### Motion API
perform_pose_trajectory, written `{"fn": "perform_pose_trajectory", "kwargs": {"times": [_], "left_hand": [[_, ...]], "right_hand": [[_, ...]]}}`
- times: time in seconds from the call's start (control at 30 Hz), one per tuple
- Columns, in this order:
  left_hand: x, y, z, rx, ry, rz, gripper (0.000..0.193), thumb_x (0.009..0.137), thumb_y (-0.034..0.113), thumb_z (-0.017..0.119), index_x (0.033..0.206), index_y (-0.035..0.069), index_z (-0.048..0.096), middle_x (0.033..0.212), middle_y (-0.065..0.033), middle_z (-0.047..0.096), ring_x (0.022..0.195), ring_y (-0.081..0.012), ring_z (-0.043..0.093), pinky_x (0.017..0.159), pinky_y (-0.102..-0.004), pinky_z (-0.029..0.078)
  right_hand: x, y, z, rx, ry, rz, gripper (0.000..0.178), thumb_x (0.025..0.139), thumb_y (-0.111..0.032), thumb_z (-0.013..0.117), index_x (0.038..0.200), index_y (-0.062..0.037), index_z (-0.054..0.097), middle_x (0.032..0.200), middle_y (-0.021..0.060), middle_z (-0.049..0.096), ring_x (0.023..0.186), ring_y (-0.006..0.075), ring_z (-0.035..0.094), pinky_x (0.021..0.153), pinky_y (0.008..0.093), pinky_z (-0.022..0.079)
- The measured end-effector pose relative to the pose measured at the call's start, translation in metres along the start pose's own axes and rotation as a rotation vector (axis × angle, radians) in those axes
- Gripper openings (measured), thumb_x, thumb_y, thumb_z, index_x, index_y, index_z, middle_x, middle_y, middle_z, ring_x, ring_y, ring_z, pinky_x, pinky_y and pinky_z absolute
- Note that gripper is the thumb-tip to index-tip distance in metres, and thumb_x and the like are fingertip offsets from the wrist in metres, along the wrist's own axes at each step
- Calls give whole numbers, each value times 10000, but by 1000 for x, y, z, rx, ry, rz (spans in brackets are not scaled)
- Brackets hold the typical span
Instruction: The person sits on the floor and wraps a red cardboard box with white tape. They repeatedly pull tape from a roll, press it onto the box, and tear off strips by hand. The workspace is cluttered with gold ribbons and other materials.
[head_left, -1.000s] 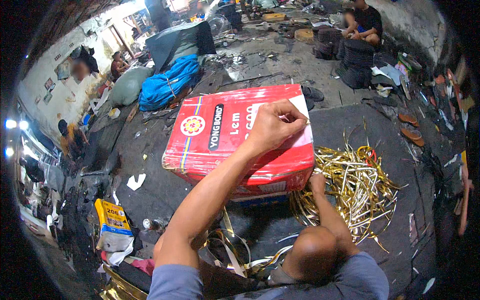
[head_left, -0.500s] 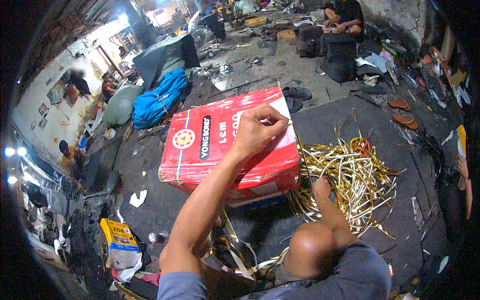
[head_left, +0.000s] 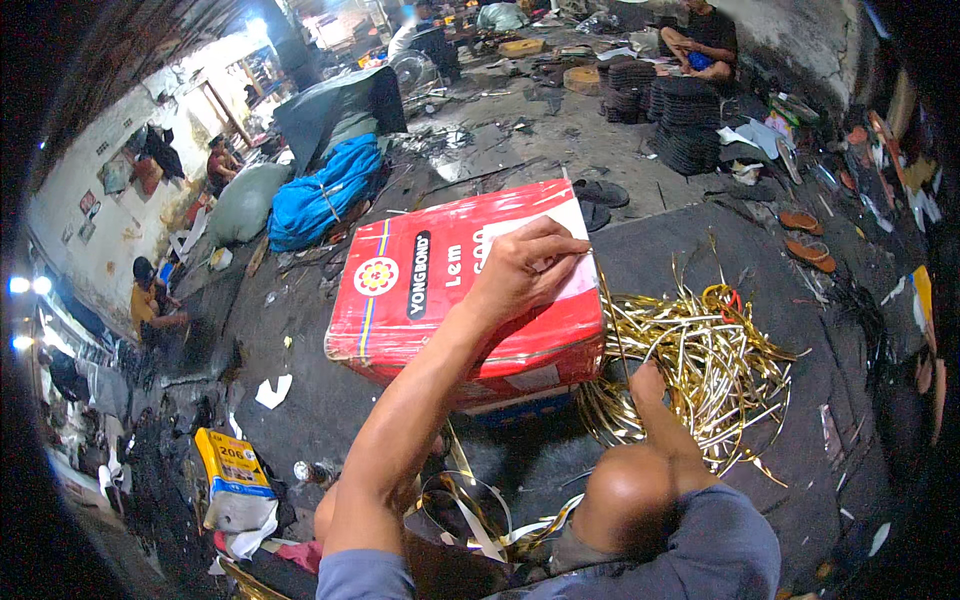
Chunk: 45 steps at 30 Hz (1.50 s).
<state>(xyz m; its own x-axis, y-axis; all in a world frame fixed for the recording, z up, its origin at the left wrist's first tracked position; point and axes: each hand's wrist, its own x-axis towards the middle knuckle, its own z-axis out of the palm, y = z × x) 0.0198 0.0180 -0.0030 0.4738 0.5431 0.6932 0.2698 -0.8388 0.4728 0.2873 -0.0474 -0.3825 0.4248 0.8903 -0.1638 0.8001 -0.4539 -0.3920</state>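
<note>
A red carton [head_left: 400, 330] stands before me, glossy with clear tape, a white patch at the right side of its top. My left hand [head_left: 525, 265] rests over that patch, thumb and fingers pinched together at the carton's right edge. From there a thin gold strip [head_left: 615, 335] runs taut down the carton's side to my right hand [head_left: 648, 383]. That hand is closed around the strip's lower part, beside my bent knee. A big tangled heap of shiny gold and silver strips [head_left: 725, 370] lies on the floor right of the carton, next to my right hand.
More strips [head_left: 480, 510] lie by my legs. A yellow and blue packet [head_left: 235, 465] is at the lower left. Beyond the carton are a blue bundle [head_left: 325, 190], dark sandals [head_left: 600, 195], brown sandals [head_left: 808, 240] and stacked black pieces [head_left: 688, 125]. Other people sit farther off.
The whole view has shifted slightly. My left fingers have moved a little toward the carton's right edge, still pinched. My right hand stays low beside the heap.
</note>
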Motion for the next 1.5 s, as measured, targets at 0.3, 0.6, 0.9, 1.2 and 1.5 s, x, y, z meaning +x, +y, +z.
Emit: {"fn": "perform_pose_trajectory", "kwargs": {"times": [0.3,0.6,0.9,1.2,1.5], "left_hand": [[-12,5,-15,399,-80,221,335,908,307,727,1187,125,761,1219,-97,709,1195,-355,616,1001,-472,519],[-28,36,1,601,-72,94,461,909,393,709,1289,133,703,1473,-131,593,1371,-361,514,1116,-528,438],[-304,70,159,224,-213,-822,915,798,411,830,1547,93,413,1568,-273,411,1393,-456,455,1132,-534,422],[-461,91,189,394,-924,-881,721,895,334,734,1542,157,471,1579,-226,411,1434,-490,420,1019,-540,558],[-393,61,163,-34,-205,-1148,427,847,404,823,797,31,621,826,-187,710,819,-419,710,716,-500,530]], "right_hand": [[16,31,7,-117,-25,22,324,995,-171,513,1176,57,656,1098,296,731,1006,451,732,855,547,598],[-5,56,1,-153,-150,-90,355,967,-247,614,1186,28,659,969,292,742,905,489,732,834,555,599],[-34,50,-158,1210,949,239,253,1085,-273,541,1026,-27,546,865,74,564,714,158,547,630,327,452],[-131,105,-147,1067,509,125,134,1000,-175,690,1025,-65,617,819,12,616,673,108,566,570,271,473],[-155,59,-195,1172,144,-11,127,999,-158,703,1007,-60,622,750,-3,598,579,66,548,473,233,430]]}}
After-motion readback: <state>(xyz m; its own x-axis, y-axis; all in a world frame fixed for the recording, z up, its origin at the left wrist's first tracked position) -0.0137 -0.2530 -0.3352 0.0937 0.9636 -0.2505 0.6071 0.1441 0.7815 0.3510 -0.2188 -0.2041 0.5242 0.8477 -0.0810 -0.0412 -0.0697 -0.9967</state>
